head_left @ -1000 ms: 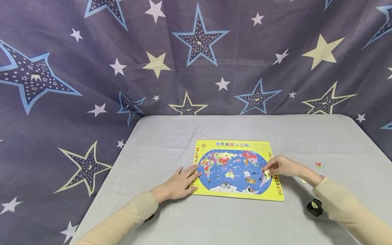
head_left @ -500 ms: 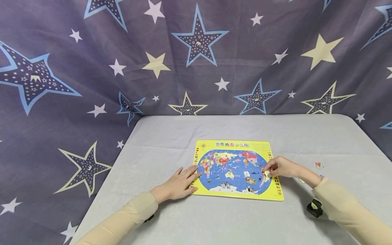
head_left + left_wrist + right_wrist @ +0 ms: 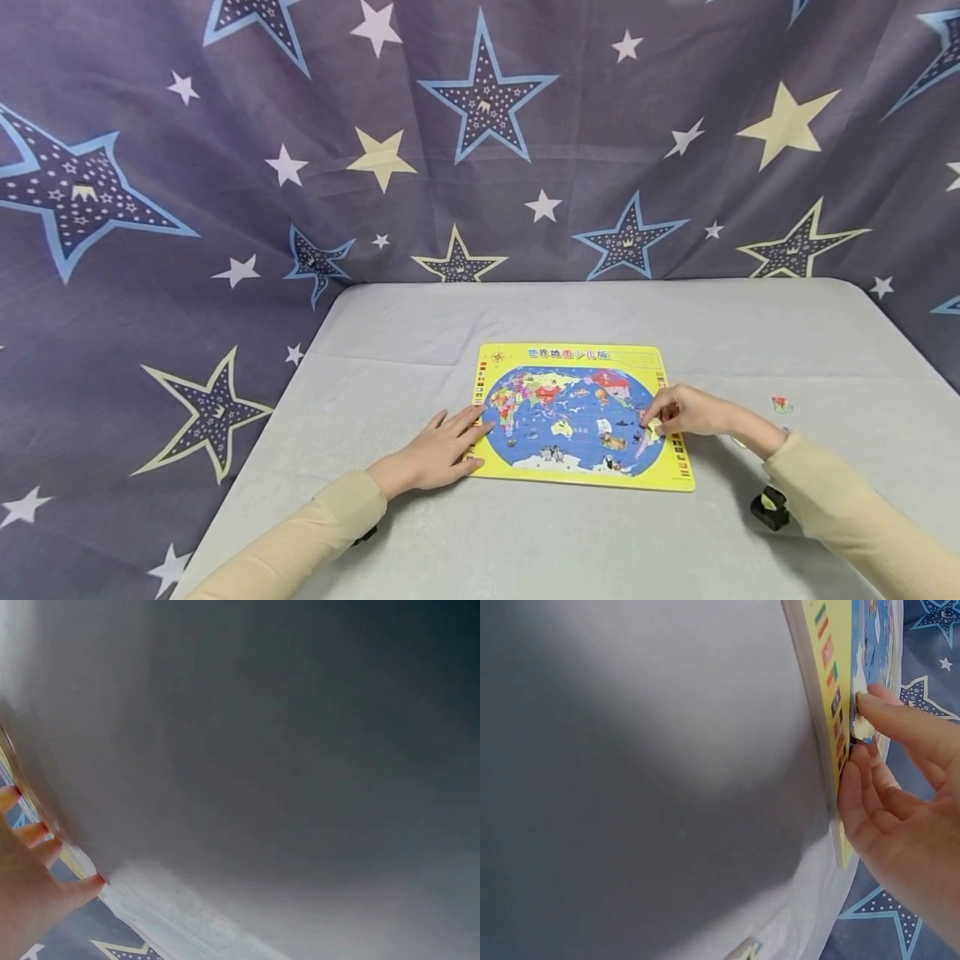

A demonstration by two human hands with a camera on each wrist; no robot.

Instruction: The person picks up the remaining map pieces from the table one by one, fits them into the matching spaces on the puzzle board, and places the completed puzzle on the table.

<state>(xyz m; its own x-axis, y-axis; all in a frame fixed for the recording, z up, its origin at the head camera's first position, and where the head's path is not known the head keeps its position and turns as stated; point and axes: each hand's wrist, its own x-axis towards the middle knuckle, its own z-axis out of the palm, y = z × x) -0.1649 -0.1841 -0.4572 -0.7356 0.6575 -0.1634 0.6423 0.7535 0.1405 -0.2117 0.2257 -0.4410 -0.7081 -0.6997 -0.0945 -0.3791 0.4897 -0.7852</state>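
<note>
A world map puzzle board (image 3: 585, 482) with a yellow border and blue oceans lies flat on the table. My left hand (image 3: 435, 452) rests at its left edge, fingers spread over the border. At the right side of the map, my right hand (image 3: 696, 410) pinches a pale yellow puzzle piece (image 3: 651, 431) between thumb and fingers, above the pink-and-yellow land area. In the right wrist view, the thumb presses on this piece (image 3: 862, 726) while the other fingers touch the board's flag-printed border (image 3: 832, 682). The fingers partly hide the piece, so whether it lies fully flat cannot be seen.
Right of the board lies a small red-and-green puzzle piece (image 3: 782, 405). Another pale piece (image 3: 739, 442) is partly hidden under the right forearm. A black device (image 3: 771, 508) sits below the right wrist. A grey cloth (image 3: 420, 333) covers the table; a starred curtain (image 3: 570, 250) hangs behind.
The right hand shifts very slightly left and down, and less of the pale yellow piece shows under its fingers. My left hand stays in place on the board.
</note>
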